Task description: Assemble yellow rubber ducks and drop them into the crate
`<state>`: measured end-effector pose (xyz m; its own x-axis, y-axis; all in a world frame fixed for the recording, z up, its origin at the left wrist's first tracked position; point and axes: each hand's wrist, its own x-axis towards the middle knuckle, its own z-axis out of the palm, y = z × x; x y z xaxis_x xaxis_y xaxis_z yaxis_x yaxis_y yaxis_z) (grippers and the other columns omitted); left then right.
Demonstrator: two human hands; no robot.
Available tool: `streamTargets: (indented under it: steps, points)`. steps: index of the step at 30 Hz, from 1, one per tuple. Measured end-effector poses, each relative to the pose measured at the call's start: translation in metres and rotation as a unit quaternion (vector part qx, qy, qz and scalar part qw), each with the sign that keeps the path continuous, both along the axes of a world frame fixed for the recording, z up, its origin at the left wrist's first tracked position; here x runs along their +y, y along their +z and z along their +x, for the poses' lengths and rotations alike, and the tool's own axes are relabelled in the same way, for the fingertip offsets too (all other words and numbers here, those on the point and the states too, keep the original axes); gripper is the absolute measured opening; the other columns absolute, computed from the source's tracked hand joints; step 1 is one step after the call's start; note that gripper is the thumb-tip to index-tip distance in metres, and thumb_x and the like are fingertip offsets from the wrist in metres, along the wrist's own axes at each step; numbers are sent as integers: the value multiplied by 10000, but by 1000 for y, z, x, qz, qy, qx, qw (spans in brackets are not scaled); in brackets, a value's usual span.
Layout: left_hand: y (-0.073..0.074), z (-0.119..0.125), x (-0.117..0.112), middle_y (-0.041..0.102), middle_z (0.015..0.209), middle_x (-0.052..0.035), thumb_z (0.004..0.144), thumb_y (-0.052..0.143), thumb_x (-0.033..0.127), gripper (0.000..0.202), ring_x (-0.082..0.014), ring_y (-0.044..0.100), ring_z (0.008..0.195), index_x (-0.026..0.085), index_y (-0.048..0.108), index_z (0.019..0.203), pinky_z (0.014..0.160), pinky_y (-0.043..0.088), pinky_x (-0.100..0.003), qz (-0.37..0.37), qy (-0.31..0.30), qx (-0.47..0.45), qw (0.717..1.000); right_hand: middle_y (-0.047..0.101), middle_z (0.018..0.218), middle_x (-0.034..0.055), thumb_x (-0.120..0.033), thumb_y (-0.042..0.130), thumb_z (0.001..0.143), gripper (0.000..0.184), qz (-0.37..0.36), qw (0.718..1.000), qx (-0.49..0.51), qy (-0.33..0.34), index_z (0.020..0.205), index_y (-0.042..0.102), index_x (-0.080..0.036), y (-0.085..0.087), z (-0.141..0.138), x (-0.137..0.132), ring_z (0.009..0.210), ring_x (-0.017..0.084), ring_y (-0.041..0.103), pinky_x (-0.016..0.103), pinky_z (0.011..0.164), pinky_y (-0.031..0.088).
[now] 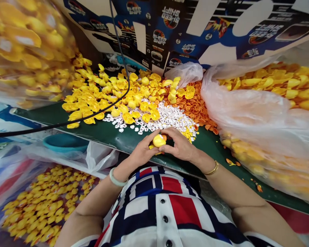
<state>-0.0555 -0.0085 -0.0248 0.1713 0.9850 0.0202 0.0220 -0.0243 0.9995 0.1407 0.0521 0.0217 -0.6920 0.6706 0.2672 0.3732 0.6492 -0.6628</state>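
Observation:
A small yellow toy duck (159,141) with an orange beak is held between my two hands, just past the table's near edge. My left hand (145,148) has its fingers closed round the duck's left side. From the other side my right hand (178,144) grips it with thumb and fingers, near the orange part. Beyond my hands lie small white printed pieces (170,118), a few small yellow bits (189,133), a pile of orange pieces (194,108) and many hollow yellow duck shells (134,94).
Clear bags of yellow parts stand at the left (28,51) and right (259,113). A black cable (98,112) crosses the green table (110,133). Below left are a teal basin (64,142) and a bag-lined container of yellow ducks (49,202). Printed cardboard (164,37) stands behind.

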Motion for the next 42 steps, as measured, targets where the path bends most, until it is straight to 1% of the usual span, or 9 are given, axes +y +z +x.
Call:
streamTargets:
  steps: [3,6,11,14,17,21,26,34,42]
  points:
    - [0,-1,-6,546,1435,-107,838,656,248,680,-283,527,1283,224,434,1480,1104,394,-424,60,23,157,986,596,1047,93,-559,591,912,477,20,1000,-2,19,1205,578,-183,-12,-5,-2,960,241,540,412,851,465]
    - [-3,-1,-9,566,1409,-121,831,641,218,664,-276,561,1244,197,443,1465,1077,424,-407,74,46,184,979,586,982,91,-601,562,912,482,57,998,28,-12,1136,599,-176,-21,-12,-5,904,238,529,405,811,458]
    - [-9,-7,0,646,1274,-93,768,760,308,635,-259,622,1137,229,536,1357,981,498,-391,8,73,-54,996,589,984,92,-720,561,847,616,16,998,42,-37,1132,587,-175,-22,-19,-5,884,236,536,389,778,466]
    - [-6,-6,6,682,1177,-90,719,816,330,686,-265,631,1127,246,540,1341,948,517,-401,-36,111,-248,962,601,1047,114,-763,587,796,727,-7,999,16,-39,1195,567,-155,-19,-21,-8,923,251,548,389,785,471]
    - [-2,3,5,691,1148,-86,676,853,302,703,-260,626,1137,255,562,1314,971,503,-401,-47,143,-330,932,615,1028,103,-687,542,881,615,18,999,-14,-47,1190,575,-157,-17,-25,-14,918,241,561,374,786,466]
    - [2,14,0,671,1198,-77,741,795,319,596,-235,616,1144,268,571,1291,970,495,-368,-64,168,-360,915,608,933,93,-638,512,919,541,110,987,-60,-101,1096,616,-138,-12,-29,-20,833,228,552,353,716,448]
    - [14,10,7,679,1145,-58,741,776,374,539,-196,661,988,273,590,1236,818,524,-294,-81,223,-320,917,610,971,126,-670,536,890,549,178,973,-131,-60,1035,634,-150,-3,-32,-18,900,273,539,408,775,458]
    - [26,7,29,651,755,0,733,711,587,442,-134,636,658,180,615,875,675,521,-267,-160,321,-379,853,624,1155,157,-726,498,879,748,113,988,-96,-37,1341,446,-140,-7,-52,-17,1026,306,588,439,831,508]
    - [18,20,28,596,698,16,771,689,497,342,-92,564,614,172,585,746,624,471,-221,-99,319,-348,876,646,1084,165,-703,484,899,665,107,990,-54,-75,1222,501,-121,-26,-57,-25,988,302,630,405,772,516]
